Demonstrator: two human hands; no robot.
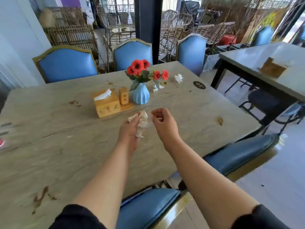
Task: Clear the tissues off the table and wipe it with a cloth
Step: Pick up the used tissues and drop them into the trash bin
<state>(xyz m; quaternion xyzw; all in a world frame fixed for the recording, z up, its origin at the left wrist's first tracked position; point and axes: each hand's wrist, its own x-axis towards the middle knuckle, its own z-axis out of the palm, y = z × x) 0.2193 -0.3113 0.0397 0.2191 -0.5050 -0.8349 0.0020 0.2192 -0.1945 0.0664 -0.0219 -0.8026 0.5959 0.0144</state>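
Observation:
My left hand grips a bunch of crumpled white tissues over the middle of the stone table. Just to its right, my right hand hovers with fingers loosely curled and nothing clearly in it. More crumpled tissues lie on the table: one larger wad at the far right and two small scraps beside the vase. No cloth is in view.
A wooden tissue box with a toothpick holder and a blue vase of red flowers stand mid-table. Brown stains mark the top. Blue chairs surround it. A second table stands to the right.

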